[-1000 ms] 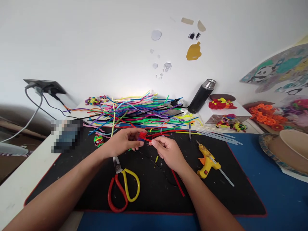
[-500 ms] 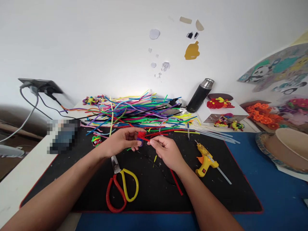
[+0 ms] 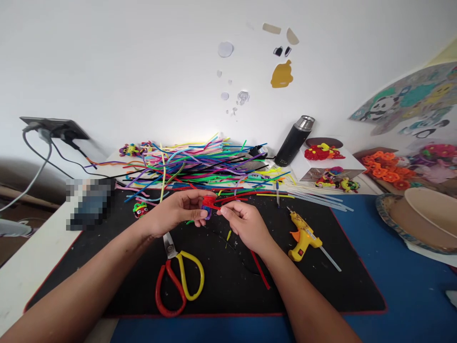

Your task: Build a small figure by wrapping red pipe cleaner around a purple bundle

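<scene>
Between the fingers of my left hand point(image 3: 185, 209) is a small red and purple pipe-cleaner figure point(image 3: 208, 202), partly covered by the thumb and fingertips. My right hand point(image 3: 243, 221) pinches a red pipe cleaner point(image 3: 216, 206) that runs from the figure. Below my left hand lie scissors point(image 3: 180, 281) with one red and one yellow handle, their tips hidden under the wrist. Another red strip point(image 3: 260, 270) shows beside my right forearm. A small round red figure with a green top point(image 3: 140, 210) sits left of my left wrist.
A yellow glue gun point(image 3: 303, 237) with a glue stick lies on the black mat point(image 3: 228, 295), at the right. Behind the hands spreads a pile of coloured pipe cleaners point(image 3: 200, 159). A black thermos point(image 3: 293, 141) leans near the wall, and a pen point(image 3: 277, 194) lies below it.
Both hands keep their hold and have hardly moved. The red part of the figure shows slightly more above my left thumb. The whole view has shifted a little.
</scene>
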